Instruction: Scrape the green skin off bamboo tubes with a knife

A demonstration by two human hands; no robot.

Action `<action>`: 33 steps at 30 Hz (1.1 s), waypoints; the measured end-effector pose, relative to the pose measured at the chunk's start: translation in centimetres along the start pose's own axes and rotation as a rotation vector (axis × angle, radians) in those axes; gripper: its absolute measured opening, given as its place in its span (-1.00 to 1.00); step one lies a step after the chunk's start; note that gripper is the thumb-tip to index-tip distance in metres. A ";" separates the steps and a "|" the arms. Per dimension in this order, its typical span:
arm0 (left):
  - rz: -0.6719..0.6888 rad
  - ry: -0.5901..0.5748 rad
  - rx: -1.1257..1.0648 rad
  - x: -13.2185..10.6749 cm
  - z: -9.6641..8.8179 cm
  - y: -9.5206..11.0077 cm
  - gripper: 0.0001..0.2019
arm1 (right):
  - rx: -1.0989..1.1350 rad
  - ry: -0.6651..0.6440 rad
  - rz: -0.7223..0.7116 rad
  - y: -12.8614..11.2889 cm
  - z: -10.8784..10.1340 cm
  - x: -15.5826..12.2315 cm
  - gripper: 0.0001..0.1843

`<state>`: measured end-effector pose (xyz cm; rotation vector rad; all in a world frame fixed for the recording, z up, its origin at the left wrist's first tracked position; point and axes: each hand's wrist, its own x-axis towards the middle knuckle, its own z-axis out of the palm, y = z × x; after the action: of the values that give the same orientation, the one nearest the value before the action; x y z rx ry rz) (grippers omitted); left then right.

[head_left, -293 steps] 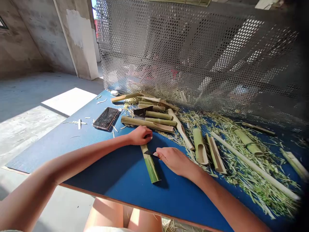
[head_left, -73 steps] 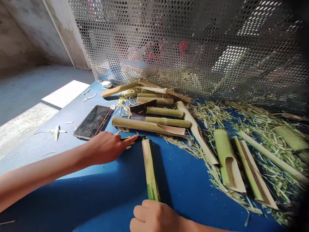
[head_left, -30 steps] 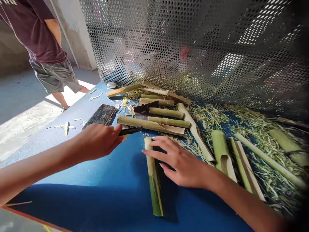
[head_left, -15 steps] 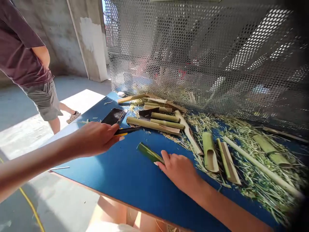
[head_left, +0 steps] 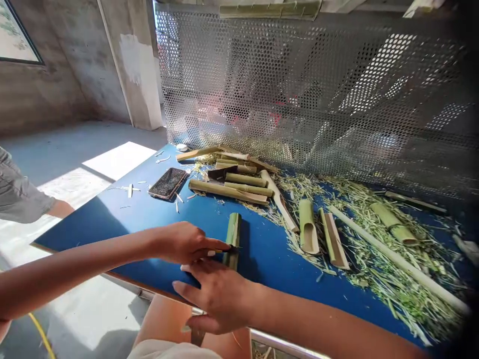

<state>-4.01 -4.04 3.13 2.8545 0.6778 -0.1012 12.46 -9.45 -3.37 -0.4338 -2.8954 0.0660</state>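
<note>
1 strip (head_left: 232,231) lies seemingly part-pared, pale-streaked with green remaining, near end hidden; left hand (head_left: 184,243), fingers clamped on 1 knife (head_left: 233,247); right hand (head_left: 221,294), fingers apart.

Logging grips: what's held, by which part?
The left hand holds a knife by its handle; whether the right hand grips the bamboo piece is hidden.

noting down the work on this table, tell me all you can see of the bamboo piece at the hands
The bamboo piece is a short, narrow length, green with a paler lengthwise streak at its far end and darker nearer the person. It lies on the blue table, pointing away. A small dark blade in the left hand reaches across its middle. The right hand hides its near end, so whether they touch is unclear.
</note>
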 end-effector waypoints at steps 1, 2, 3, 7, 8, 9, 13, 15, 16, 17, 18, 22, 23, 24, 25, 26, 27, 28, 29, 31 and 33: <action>0.007 -0.002 -0.006 0.1 -0.2 -0.2 -0.62 | 0.002 -0.008 -0.046 0.1 0.1 0.4 -0.36; 0.016 -0.008 -0.007 0.1 -0.4 -0.4 -0.62 | 0.009 -0.005 -0.094 0.1 0.3 0.7 -0.40; 0.029 -0.017 -0.001 0.2 -0.6 -0.7 -0.61 | 0.023 0.015 -0.139 0.3 0.3 0.7 -0.43; 0.074 -0.072 0.132 1.1 -1.2 -1.9 -0.56 | 0.062 0.065 -0.133 0.9 0.1 -0.4 -0.40; 0.074 -0.086 0.178 1.6 -1.3 -2.3 -0.54 | 0.054 0.050 -0.111 1.1 -0.1 -0.6 -0.37; 0.073 -0.097 0.216 2.1 -1.5 -2.7 -0.53 | 0.041 0.029 -0.101 1.2 -0.3 -0.8 -0.36; 0.043 -0.098 0.275 4.4 -2.6 -4.2 -0.54 | -0.028 0.013 -0.116 1.3 -0.4 -0.7 -0.54; 0.095 -0.122 0.256 5.0 -3.3 -4.4 -0.55 | -0.075 0.072 -0.115 1.4 0.2 -0.6 -0.57; 0.148 -0.155 0.237 5.3 -3.5 -4.4 -0.55 | -0.100 0.107 -0.114 1.5 0.6 -0.6 -0.57; 0.203 -0.196 0.216 5.5 -3.8 -4.5 -0.54 | -0.124 0.137 -0.114 1.6 1.0 -0.6 -0.56; 0.244 -0.235 0.200 5.7 -4.1 -4.5 -0.54 | -0.145 0.161 -0.114 1.7 1.3 -0.7 -0.56; 0.217 -0.251 0.223 6.8 -5.2 -5.0 -0.56 | -0.198 0.226 -0.118 1.9 2.4 -0.7 -0.56; 0.230 -0.265 0.232 7.1 -5.5 -5.1 -0.56 | -0.204 0.244 -0.115 1.9 2.6 -0.7 -0.56; 0.259 -0.291 0.232 7.4 -5.7 -5.1 -0.56 | -0.208 0.264 -0.111 1.9 2.9 -0.6 -0.55; 0.286 -0.322 0.222 7.6 -5.9 -5.1 -0.55 | -0.210 0.283 -0.105 1.9 3.1 -0.5 -0.55; 0.303 -0.352 0.202 7.8 -6.1 -5.1 -0.54 | -0.209 0.298 -0.100 1.9 3.3 -0.4 -0.55; 0.307 -0.378 0.175 7.9 -6.3 -5.1 -0.54 | -0.205 0.308 -0.095 1.9 3.5 -0.3 -0.56; 0.301 -0.396 0.151 8.0 -6.4 -5.0 -0.54 | -0.199 0.315 -0.091 1.9 3.7 -0.3 -0.56; 0.290 -0.402 0.141 8.1 -6.5 -5.0 -0.55 | -0.191 0.318 -0.091 1.9 3.7 -0.2 -0.57; 0.274 -0.397 0.184 8.0 -6.5 -4.9 -0.55 | -0.175 0.323 -0.093 2.0 3.7 -0.2 -0.57; 0.272 -0.386 0.281 7.7 -6.4 -4.7 -0.53 | -0.169 0.322 -0.098 2.0 3.5 -0.3 -0.58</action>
<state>0.86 4.85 7.61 3.0206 0.2087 -0.7334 12.54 -7.68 -7.04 -0.2972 -2.6066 -0.2426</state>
